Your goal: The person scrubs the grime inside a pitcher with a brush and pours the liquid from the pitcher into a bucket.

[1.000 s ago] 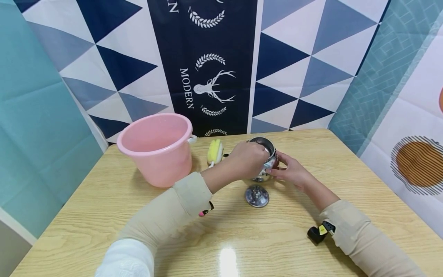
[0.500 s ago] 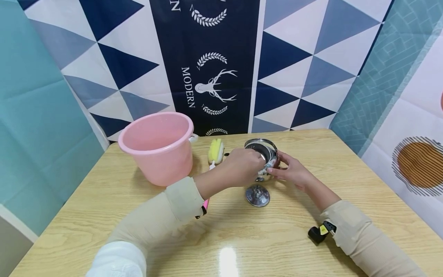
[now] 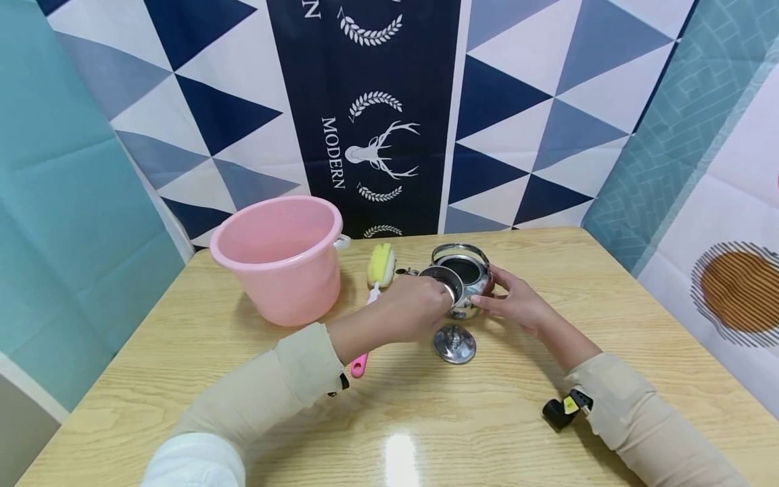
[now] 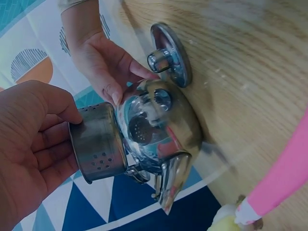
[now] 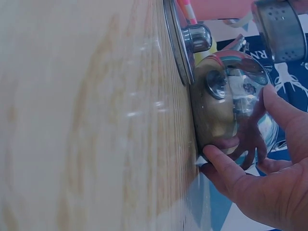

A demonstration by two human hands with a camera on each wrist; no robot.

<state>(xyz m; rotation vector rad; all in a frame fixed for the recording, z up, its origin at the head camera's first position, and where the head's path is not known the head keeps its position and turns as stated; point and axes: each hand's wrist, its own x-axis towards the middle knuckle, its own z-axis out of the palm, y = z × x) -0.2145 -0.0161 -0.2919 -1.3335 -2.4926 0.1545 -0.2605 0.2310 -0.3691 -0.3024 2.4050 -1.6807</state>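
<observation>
My left hand pinches the rim of a perforated metal tea infuser between thumb and fingers. The infuser is out of the teapot and tilted, just left of its mouth. The shiny metal teapot stands upright on the table, its top uncovered and its handle raised. From the right, my right hand grips the teapot's round side, as the right wrist view also shows. In front of the pot lies its metal lid, knob up. The left wrist view shows the pot's spout.
A pink bucket stands on the left of the wooden table. Between bucket and teapot lies a sponge brush with a yellow and white head and a pink handle, partly behind my left forearm. A patterned cloth hangs behind.
My left hand has drawn the infuser up out of the teapot and moved it left. The right hand keeps its grip on the pot. More of the brush handle shows now.
</observation>
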